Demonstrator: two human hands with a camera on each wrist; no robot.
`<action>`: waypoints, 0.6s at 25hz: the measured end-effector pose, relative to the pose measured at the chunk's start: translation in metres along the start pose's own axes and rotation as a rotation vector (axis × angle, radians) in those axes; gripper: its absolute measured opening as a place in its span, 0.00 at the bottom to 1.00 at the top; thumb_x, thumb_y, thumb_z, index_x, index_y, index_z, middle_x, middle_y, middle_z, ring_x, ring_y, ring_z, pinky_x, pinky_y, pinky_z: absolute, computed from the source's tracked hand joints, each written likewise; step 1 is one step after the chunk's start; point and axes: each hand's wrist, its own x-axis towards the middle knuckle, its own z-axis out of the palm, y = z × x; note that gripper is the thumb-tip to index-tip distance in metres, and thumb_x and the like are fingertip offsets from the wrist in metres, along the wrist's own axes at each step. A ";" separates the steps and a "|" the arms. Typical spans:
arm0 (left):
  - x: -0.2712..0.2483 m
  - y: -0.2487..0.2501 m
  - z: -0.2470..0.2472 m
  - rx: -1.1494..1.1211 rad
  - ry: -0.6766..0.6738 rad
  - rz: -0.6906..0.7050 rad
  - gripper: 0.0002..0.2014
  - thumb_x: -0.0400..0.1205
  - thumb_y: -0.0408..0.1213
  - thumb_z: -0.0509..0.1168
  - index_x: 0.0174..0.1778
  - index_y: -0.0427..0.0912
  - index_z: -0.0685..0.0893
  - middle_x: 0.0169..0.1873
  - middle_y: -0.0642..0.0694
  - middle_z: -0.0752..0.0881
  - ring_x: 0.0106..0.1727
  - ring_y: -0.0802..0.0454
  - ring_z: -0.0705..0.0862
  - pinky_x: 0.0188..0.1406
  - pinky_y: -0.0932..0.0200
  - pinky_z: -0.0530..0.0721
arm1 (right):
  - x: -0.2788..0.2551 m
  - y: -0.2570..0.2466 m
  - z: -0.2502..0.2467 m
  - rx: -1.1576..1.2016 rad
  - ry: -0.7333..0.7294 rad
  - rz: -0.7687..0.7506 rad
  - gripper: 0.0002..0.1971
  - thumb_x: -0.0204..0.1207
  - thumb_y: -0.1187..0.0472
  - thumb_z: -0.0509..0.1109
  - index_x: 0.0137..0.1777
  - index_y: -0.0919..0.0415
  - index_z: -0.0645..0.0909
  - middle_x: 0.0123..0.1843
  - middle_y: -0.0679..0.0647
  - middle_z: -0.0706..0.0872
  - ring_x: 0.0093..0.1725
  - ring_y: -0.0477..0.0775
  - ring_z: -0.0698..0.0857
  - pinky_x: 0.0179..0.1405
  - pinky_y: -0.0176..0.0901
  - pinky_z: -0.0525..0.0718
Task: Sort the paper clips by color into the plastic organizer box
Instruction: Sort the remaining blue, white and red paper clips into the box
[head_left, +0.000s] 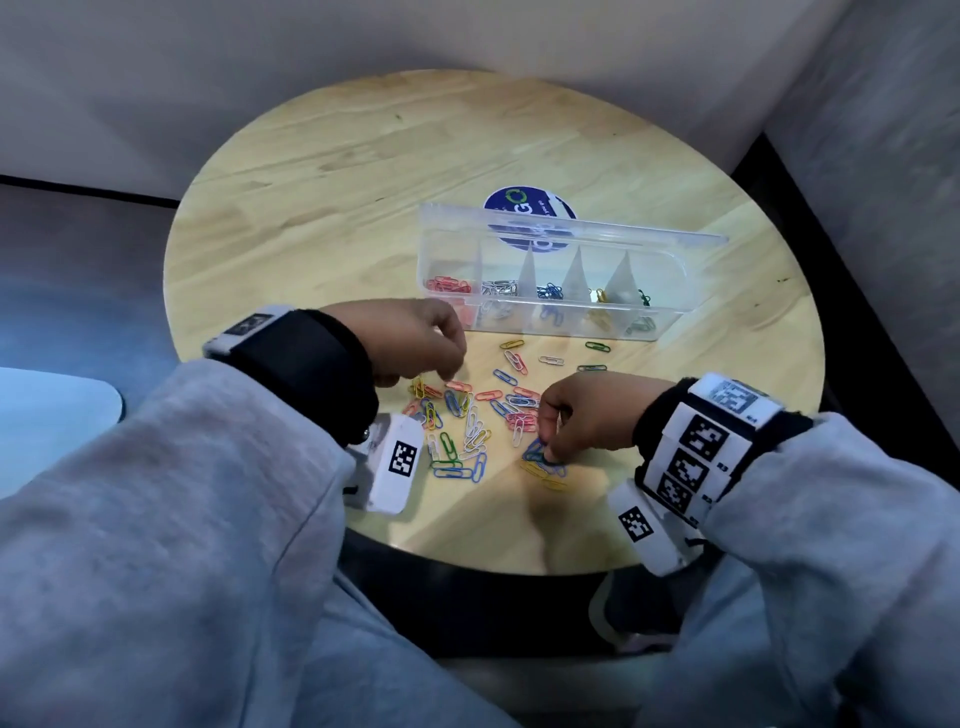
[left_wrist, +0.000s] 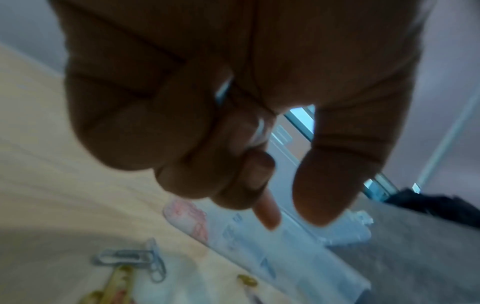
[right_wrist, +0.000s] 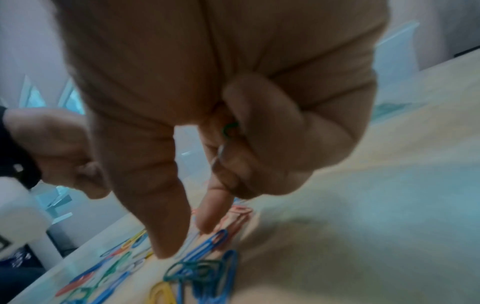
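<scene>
Loose colored paper clips (head_left: 470, 426) lie scattered on the round wooden table (head_left: 363, 171), in front of the clear organizer box (head_left: 670, 314). Its compartments hold red, silver, blue, yellow and green clips in turn. My left hand (head_left: 447, 376) hovers over a red clip (head_left: 460, 385). In the left wrist view its curled fingers hold a silver clip (left_wrist: 259, 131) while thumb and index finger point down, apart. My right hand (head_left: 548, 452) reaches thumb and index finger down onto a blue and green cluster (right_wrist: 202, 269). Its curled fingers keep a green clip (right_wrist: 228, 129) and a silver one.
The box's lid (head_left: 571, 228) stands open at the back, over a round blue sticker (head_left: 524, 202). Grey upholstery surrounds the table. The table's near edge (head_left: 493, 566) lies just below my wrists.
</scene>
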 end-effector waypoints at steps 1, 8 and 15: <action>0.000 -0.001 0.003 0.146 -0.010 0.009 0.07 0.73 0.32 0.66 0.39 0.50 0.81 0.27 0.52 0.77 0.24 0.54 0.68 0.24 0.65 0.63 | 0.000 0.001 0.000 0.027 -0.026 0.023 0.05 0.67 0.58 0.75 0.37 0.53 0.81 0.29 0.48 0.80 0.27 0.49 0.76 0.29 0.37 0.74; 0.005 -0.007 0.013 0.517 -0.047 -0.007 0.07 0.70 0.36 0.70 0.36 0.55 0.83 0.27 0.59 0.78 0.32 0.61 0.75 0.40 0.62 0.73 | 0.002 0.016 -0.006 0.652 -0.219 0.121 0.07 0.75 0.72 0.65 0.36 0.65 0.79 0.32 0.57 0.81 0.27 0.49 0.77 0.18 0.30 0.77; 0.009 -0.007 0.025 0.564 -0.147 -0.015 0.11 0.67 0.34 0.71 0.40 0.54 0.85 0.25 0.54 0.82 0.32 0.55 0.80 0.35 0.63 0.73 | 0.002 0.023 -0.011 0.819 -0.244 0.056 0.15 0.73 0.85 0.56 0.39 0.66 0.77 0.35 0.60 0.79 0.32 0.52 0.81 0.26 0.32 0.85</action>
